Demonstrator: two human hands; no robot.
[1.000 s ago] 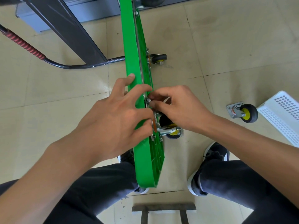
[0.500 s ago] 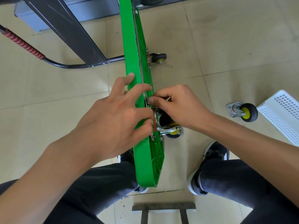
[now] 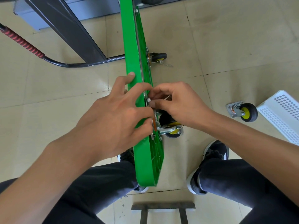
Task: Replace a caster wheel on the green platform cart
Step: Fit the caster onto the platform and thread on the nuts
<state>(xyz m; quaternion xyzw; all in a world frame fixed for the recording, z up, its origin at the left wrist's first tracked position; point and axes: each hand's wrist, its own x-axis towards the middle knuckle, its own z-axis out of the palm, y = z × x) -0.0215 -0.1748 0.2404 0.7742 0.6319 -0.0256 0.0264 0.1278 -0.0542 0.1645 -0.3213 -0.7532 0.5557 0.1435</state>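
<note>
Beige floor tiles [image 3: 48, 120] fill the head view, with the green cart [image 3: 145, 152] stood on edge, running from 12 to 6 o'clock between the person's knees. Left hand [image 3: 113, 120] grips the cart's edge, fingers spread and curled over it. Right hand [image 3: 179, 104] pinches a small fastener [image 3: 148, 100] at the mounted caster [image 3: 169, 126], thumb and fingertips pressed together. A loose caster [image 3: 244, 112] lies at 3 o'clock, just beside a white basket [image 3: 281, 113]. Another mounted caster [image 3: 157, 57] sits toward 12.
</note>
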